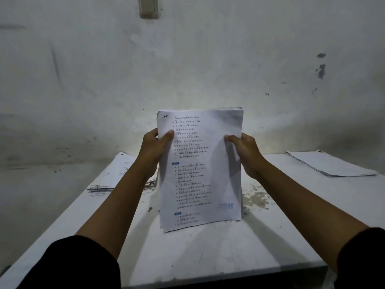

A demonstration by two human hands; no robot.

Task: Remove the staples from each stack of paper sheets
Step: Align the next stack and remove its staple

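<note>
White tabletop (208, 251) in a dim room: a person's left hand (154, 149) and right hand (245, 153) each grip a side edge of a stack of sheets (200, 170), stood upright, long axis vertical, bottom edge on the table. Squaring it should expose the staple; further paper piles (116, 176) (331, 165) lie behind, beneath a stained wall (187, 69).

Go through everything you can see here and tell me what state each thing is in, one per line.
Held stack of sheets: upright, bottom edge on the table, gripped at both sides.
Left hand: closed on the stack's left edge.
Right hand: closed on its right edge.
Left pile: lying flat, edges ragged.
Right pile: lying flat.
</note>
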